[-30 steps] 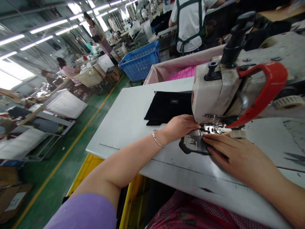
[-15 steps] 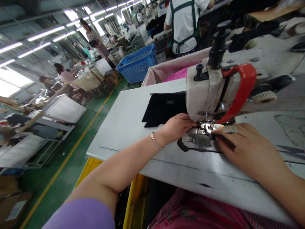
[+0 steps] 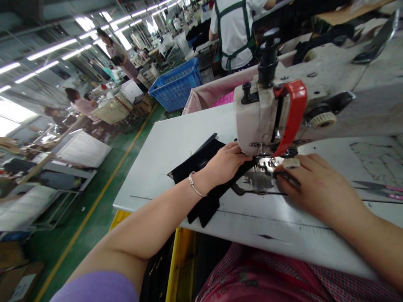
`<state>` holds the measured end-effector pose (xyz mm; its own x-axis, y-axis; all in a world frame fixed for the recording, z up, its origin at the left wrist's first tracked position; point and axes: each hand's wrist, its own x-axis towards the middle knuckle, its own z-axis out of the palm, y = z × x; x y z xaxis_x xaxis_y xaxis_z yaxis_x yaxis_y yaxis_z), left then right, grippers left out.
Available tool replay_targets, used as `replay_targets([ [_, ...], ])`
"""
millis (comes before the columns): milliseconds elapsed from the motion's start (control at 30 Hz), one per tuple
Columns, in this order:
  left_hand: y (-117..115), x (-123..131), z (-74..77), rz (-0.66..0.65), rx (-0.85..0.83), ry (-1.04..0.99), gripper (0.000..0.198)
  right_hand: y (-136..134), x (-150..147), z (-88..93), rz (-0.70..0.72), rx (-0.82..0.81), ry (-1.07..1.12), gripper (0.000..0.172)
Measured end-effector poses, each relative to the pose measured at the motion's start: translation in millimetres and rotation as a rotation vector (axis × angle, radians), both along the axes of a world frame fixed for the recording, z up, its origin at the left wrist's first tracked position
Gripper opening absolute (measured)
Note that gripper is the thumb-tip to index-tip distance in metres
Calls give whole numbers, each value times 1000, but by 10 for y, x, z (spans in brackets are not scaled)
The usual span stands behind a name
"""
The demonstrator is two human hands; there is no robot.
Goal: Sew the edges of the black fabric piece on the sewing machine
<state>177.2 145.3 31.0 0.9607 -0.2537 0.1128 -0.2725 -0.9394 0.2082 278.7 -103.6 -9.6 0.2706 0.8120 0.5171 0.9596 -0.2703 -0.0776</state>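
A black fabric piece [image 3: 197, 167] with a small label lies slanted on the sewing machine's table, its lower corner near the front edge. My left hand [image 3: 226, 163] is closed on its right end beside the presser foot [image 3: 263, 164], fingers together. Just right of the foot, my right hand [image 3: 317, 180] pinches a narrow black strip [image 3: 291, 177] between thumb and fingers. A whitish wrap [image 3: 291, 163] sits on one of its fingers. The sewing machine [image 3: 255, 113], with a red lever cover [image 3: 294, 113], stands over the fabric. Where strip and fabric meet is hidden.
Pink-handled scissors [image 3: 382, 188] lie on the white table [image 3: 151, 167] at the right. A yellow crate [image 3: 180, 264] stands under the front edge. Behind the table are a blue basket [image 3: 176, 86] and a person in a green-strapped apron [image 3: 234, 37].
The labelled black fabric has swung round, its free end now toward the front edge under my left forearm. Both hands stay near the presser foot. The view has shifted slightly.
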Motion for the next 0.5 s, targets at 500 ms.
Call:
replay_targets([
  [500, -455, -540, -246, 74, 49, -50, 46, -85, -88, -130, 279, -23, 22, 35],
])
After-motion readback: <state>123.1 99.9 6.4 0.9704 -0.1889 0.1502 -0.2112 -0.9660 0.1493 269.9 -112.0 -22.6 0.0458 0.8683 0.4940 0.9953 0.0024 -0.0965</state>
